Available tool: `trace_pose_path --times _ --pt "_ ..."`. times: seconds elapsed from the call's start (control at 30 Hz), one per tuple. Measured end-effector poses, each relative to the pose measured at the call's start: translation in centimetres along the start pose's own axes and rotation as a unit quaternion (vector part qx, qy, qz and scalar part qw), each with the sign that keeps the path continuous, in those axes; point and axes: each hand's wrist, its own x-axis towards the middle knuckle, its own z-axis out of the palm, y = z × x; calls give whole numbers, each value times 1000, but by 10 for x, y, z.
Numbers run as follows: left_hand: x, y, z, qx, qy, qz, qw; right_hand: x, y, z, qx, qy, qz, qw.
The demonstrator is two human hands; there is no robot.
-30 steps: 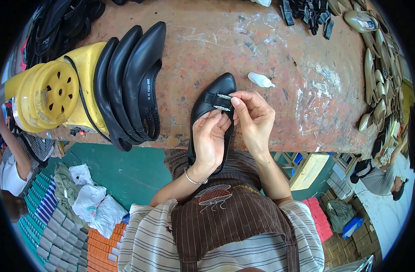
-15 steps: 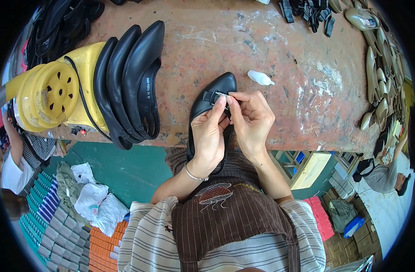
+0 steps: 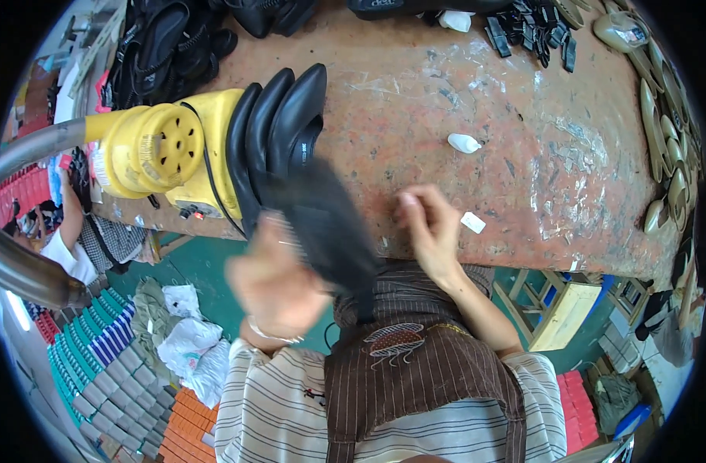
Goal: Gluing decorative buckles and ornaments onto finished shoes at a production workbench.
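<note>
My left hand (image 3: 279, 274), smeared by motion, is closed on a black shoe (image 3: 322, 224). The shoe is blurred too and tilts in front of the row of black shoes (image 3: 299, 108) beside the yellow machine (image 3: 210, 116). My right hand (image 3: 434, 228) hovers at or just above the table's near edge, its fingers loosely bent and apart with nothing seen in them. Just right of it lies a small white tag (image 3: 472, 222). Farther back on the tabletop rests a small white squeeze bottle (image 3: 465, 143).
The worn, stained table (image 3: 414, 100) carries piles of black shoes (image 3: 164, 50) at the far left. Black bow straps (image 3: 530, 31) and rows of beige shoes (image 3: 653, 100) line the far right. A wooden stool (image 3: 565, 309) stands under the table's right side.
My left hand has swung the black shoe left, away from my right hand. Both hands have parted, and the white tag now shows on the table. The whole view has shifted.
</note>
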Motion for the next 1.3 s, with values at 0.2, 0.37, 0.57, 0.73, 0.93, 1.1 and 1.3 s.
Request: trace_pose_path --times 0.2,0.37,0.57,0.73,0.93,1.1,1.3 --pt "109 149 144 272 -228 152 922 43 -22 87 12 -158 -52 986" --pt "264 209 174 371 34 375 849 72 -16 109 248 -154 -8 956" --pt "315 403 61 301 374 330 813 17 -70 67 20 59 -393 917" --pt "259 233 96 443 350 270 780 -30 -61 26 -65 -52 -90 992" --pt "94 36 61 666 -47 36 743 -26 -32 -7 -92 -50 12 994" --pt "20 -41 -24 436 37 -208 875 21 -17 -56 -182 242 -61 951" --pt "26 -120 -59 169 179 32 969 63 -6 -69 -324 126 -190 918"
